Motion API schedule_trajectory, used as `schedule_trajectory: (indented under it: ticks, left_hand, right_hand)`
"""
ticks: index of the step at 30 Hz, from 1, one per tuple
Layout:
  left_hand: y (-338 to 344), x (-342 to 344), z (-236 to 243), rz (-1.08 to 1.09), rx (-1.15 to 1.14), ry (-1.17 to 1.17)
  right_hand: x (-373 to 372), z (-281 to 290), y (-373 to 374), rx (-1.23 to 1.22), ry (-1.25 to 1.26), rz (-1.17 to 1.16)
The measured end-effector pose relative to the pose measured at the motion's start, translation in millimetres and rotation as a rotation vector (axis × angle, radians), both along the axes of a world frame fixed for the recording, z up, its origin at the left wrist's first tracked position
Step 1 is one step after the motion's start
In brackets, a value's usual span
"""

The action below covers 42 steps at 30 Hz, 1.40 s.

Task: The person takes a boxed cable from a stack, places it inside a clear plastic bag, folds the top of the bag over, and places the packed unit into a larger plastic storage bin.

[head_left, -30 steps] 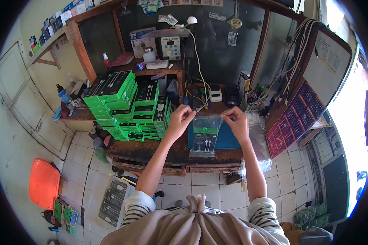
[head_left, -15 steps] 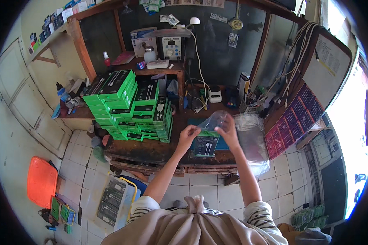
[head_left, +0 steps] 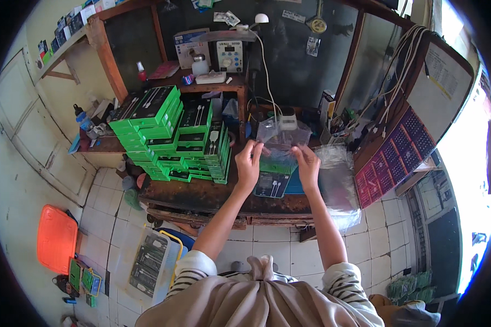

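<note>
Both my hands pinch a clear plastic bag (head_left: 275, 135) over the workbench. My left hand (head_left: 248, 164) has thumb and fingers closed on the bag's left edge, and my right hand (head_left: 308, 164) grips its right edge. The bag's upper part is spread upward, away from me. Below it, between my wrists, a black and green cable box (head_left: 271, 185) lies face up with a white cable pictured on it. The bag reaches down over the box's green end; whether the box is wholly inside I cannot tell. A blue mat (head_left: 294, 186) shows beside the box.
Tall stacks of matching green and black boxes (head_left: 150, 117) stand left of my left hand. Flat clear plastic bags (head_left: 335, 182) lie at the right. Behind are a small white device (head_left: 287, 121) and a pen holder (head_left: 333, 133). A clear bin (head_left: 153, 264) stands on the floor.
The bag was bunched up between my hands; now it is spread out and lies farther from me. My right hand has come down a little, and my left has risen slightly.
</note>
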<state>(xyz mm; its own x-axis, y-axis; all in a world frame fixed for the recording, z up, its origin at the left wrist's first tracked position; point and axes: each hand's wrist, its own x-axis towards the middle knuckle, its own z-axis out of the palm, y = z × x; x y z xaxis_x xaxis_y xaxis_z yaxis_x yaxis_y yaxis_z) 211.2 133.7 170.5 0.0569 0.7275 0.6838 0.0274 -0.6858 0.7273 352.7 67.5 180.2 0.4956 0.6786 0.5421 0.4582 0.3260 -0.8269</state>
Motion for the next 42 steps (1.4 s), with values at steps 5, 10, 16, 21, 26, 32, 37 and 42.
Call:
schedule_trajectory:
  ticks: [5, 10, 16, 21, 26, 32, 37, 42]
  left_hand:
    - [10, -1, -19, -0.055, -0.03, -0.051]
    - [7, 4, -10, -0.13, -0.092, -0.089]
    - [12, 5, -22, -0.322, -0.242, -0.225]
    - [1, 1, -58, -0.259, -0.257, 0.084]
    - [3, 15, -61, -0.13, -0.276, -0.033]
    - [7, 13, -54, 0.084, -0.25, 0.115]
    - [14, 11, -63, 0.029, -0.257, 0.093]
    - [17, -5, -61, -0.031, -0.304, 0.19]
  right_hand:
    - [-8, -1, 6, -0.104, 0.02, -0.024]
    - [5, -22, 17, 0.015, 0.152, 0.143]
    - [2, -61, 5, -0.099, 0.074, 0.035]
    - [-9, -47, 2, -0.087, 0.122, -0.044]
    - [-4, -46, 3, -0.141, 0.138, -0.151]
    - [6, -50, 8, -0.219, 0.175, -0.216]
    - [13, -39, 6, -0.27, 0.118, -0.274]
    - [-6, 1, -10, -0.079, -0.519, 0.072]
